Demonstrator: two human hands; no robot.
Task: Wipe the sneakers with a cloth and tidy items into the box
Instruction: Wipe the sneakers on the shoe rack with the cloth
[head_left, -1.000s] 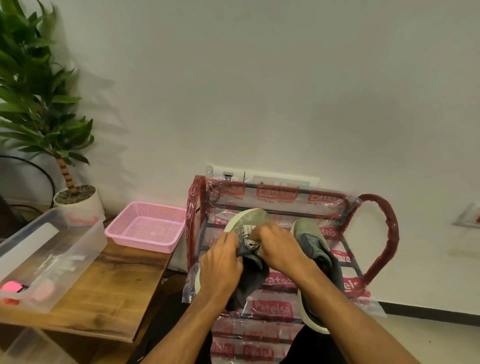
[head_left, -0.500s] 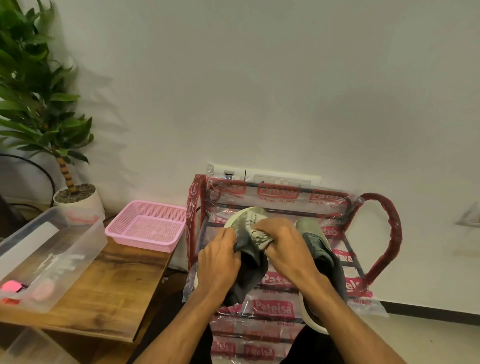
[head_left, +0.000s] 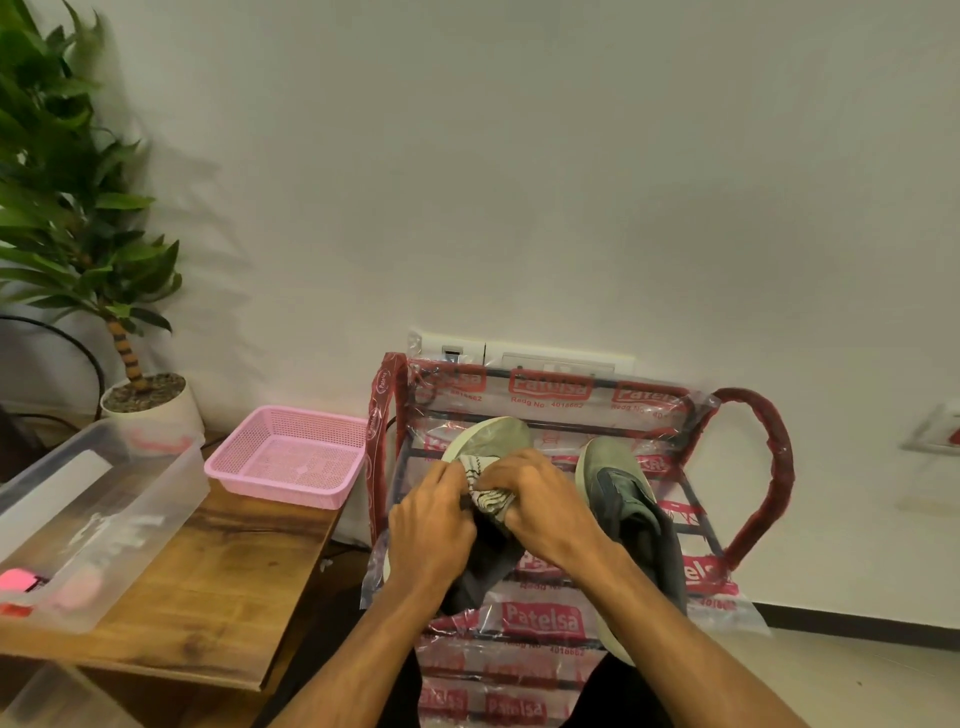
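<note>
Two grey-green sneakers lie on a plastic-wrapped shoe rack (head_left: 753, 467). The left sneaker (head_left: 493, 436) shows only its toe beyond my hands. The right sneaker (head_left: 628, 514) lies free beside it. My right hand (head_left: 540, 504) presses a crumpled pale cloth (head_left: 488, 493) onto the left sneaker's upper. My left hand (head_left: 431, 530) grips that sneaker from its left side. A clear plastic box (head_left: 98, 519) stands on the wooden table at the left, with pink items inside.
A pink mesh basket (head_left: 291, 457) sits at the far corner of the wooden table (head_left: 218, 587), next to the rack. A potted plant (head_left: 140, 395) stands behind the box. The white wall with sockets (head_left: 519, 358) is close behind the rack.
My right hand has slid the cloth back from the sneaker's toe toward me, baring more of the toe. My left hand has kept its hold on the sneaker.
</note>
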